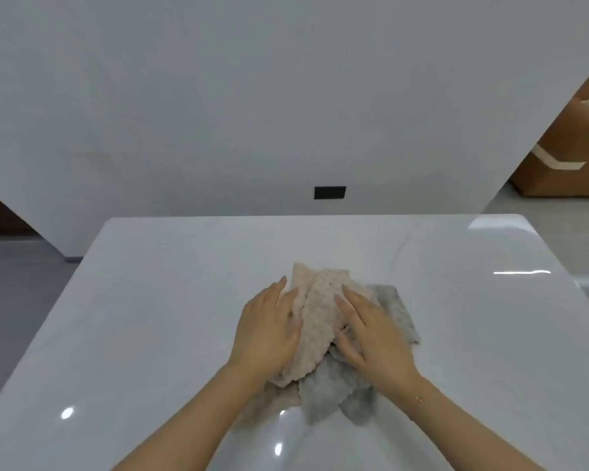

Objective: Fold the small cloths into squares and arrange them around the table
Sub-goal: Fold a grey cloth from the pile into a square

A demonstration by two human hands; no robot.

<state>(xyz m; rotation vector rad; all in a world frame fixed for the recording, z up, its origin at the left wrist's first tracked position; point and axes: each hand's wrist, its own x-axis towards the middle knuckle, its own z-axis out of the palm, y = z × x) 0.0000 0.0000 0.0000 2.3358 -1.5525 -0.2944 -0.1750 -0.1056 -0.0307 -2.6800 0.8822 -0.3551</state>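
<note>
A loose pile of small textured cloths lies in the middle of the glossy white table (150, 317). On top is a beige cloth (320, 311), crumpled and lying lengthwise away from me. Grey cloths (323, 385) stick out beneath it toward me, and another grey cloth (395, 307) shows at the right. My left hand (269, 331) rests on the left side of the beige cloth with fingers straight. My right hand (371, 334) lies on its right side, fingers mostly straight, the thumb tucked against the cloth.
A white wall with a black socket plate (330, 192) stands behind the table's far edge. A brown wooden cabinet (565, 158) is at the far right. Grey floor shows left of the table.
</note>
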